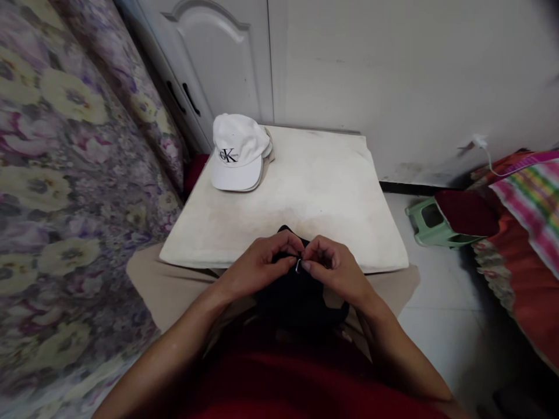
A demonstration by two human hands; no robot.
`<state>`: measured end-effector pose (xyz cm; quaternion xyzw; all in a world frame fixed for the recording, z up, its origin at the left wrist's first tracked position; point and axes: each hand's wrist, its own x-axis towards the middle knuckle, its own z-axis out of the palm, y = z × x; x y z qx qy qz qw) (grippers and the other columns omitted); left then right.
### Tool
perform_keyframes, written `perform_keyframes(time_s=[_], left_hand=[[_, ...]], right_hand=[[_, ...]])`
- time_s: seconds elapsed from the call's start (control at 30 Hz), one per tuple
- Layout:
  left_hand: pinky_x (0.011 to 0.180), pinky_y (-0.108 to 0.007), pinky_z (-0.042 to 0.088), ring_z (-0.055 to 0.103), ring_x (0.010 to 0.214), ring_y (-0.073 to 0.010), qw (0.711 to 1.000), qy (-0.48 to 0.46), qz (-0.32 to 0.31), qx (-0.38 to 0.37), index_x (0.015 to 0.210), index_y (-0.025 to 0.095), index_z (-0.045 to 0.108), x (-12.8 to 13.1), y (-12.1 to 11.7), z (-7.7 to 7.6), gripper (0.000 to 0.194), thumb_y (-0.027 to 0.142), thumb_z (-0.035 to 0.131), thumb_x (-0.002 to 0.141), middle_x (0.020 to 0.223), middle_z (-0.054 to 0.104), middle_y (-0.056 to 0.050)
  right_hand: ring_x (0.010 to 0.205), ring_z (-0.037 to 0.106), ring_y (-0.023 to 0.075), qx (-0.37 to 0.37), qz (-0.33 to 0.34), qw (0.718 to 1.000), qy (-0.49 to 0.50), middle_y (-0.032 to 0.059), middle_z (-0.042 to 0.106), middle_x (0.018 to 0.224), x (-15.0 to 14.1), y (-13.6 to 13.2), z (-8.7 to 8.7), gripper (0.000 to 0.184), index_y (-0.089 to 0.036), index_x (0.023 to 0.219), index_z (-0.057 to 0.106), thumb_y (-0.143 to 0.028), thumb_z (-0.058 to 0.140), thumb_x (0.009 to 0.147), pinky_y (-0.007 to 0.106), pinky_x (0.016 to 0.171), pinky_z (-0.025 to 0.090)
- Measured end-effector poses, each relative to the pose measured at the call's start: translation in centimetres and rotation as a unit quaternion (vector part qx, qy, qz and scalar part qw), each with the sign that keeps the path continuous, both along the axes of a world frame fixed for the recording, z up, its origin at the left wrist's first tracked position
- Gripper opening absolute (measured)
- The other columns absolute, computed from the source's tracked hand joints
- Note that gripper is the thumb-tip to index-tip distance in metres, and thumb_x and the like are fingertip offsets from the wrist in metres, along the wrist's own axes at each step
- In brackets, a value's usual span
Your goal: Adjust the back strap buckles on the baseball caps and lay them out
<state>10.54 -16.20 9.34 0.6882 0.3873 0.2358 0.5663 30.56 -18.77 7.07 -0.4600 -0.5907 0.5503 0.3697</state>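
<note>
A black cap (301,299) rests in my lap at the near edge of the white-topped table (323,192). At its upper part my left hand (268,259) pinches the strap by a small metal buckle (298,266). My right hand (332,265) grips the other side of the same buckle, thumb and forefinger pressed together. The two sets of fingertips almost meet there and hide most of the strap. Farther off, at the table's back left, lies a white cap (238,151) with black letters on its front, stacked over at least one other cap.
A floral curtain (70,203) hangs on the left beside a white cabinet door (222,52). To the right, a green stool (421,224) with a dark red cover stands near a bed with an orange cover (528,273). A white charger (479,141) is plugged into the wall.
</note>
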Motion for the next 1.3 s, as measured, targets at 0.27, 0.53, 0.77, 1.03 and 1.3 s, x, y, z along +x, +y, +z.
perform_keyframes(time_s=[0.27,0.53,0.77,1.03,1.3], left_hand=[[0.056,-0.023,0.036,0.046,0.064,-0.0127,0.999,0.028,-0.013,-0.023,0.085,0.018,0.063,-0.5,0.1,-0.7,0.023,0.036,0.051,0.093,0.072,0.054,0.002],[0.058,-0.024,0.035,0.045,0.065,-0.0128,0.999,0.049,-0.013,0.004,0.083,0.018,0.059,-0.1,-0.2,-0.3,0.024,0.036,0.048,0.094,0.073,0.053,0.002],[0.059,-0.025,0.034,0.045,0.063,-0.0127,0.996,0.084,-0.02,0.029,0.078,0.018,0.057,0.7,-0.3,0.2,0.024,0.033,0.046,0.093,0.068,0.051,0.003],[0.06,-0.025,0.036,0.047,0.067,-0.0134,0.999,0.041,-0.01,-0.002,0.082,0.018,0.06,-0.4,0.2,-0.5,0.027,0.038,0.047,0.094,0.073,0.054,0.001],[0.059,-0.025,0.036,0.047,0.067,-0.0139,0.999,0.033,-0.025,0.001,0.081,0.018,0.059,-0.3,0.1,-0.3,0.026,0.036,0.047,0.095,0.073,0.054,0.001]], right_hand=[[0.062,0.048,0.0108,-0.054,0.03,0.996,0.061,-0.0034,0.056,0.071,0.4,0.1,-0.2,0.008,-0.02,0.085,0.06,-0.022,0.066,0.08,0.024,0.057,0.036],[0.064,0.048,0.0101,-0.071,0.036,0.993,0.086,-0.0031,0.057,0.075,0.4,0.5,-0.9,0.014,-0.019,0.086,0.058,-0.021,0.069,0.078,0.024,0.058,0.035],[0.061,0.043,0.0093,-0.027,0.007,0.999,0.044,-0.0054,0.051,0.069,-0.1,0.3,-1.1,0.011,-0.019,0.08,0.055,-0.016,0.065,0.078,0.023,0.056,0.032],[0.07,0.055,0.0118,-0.12,0.108,0.979,0.124,0.0005,0.06,0.081,2.3,0.6,-0.8,0.023,-0.016,0.099,0.065,-0.036,0.069,0.086,0.024,0.063,0.043],[0.064,0.049,0.0091,-0.135,0.095,0.976,0.144,-0.003,0.055,0.072,2.3,0.3,-1.7,0.016,-0.017,0.081,0.063,-0.03,0.071,0.083,0.021,0.059,0.038]])
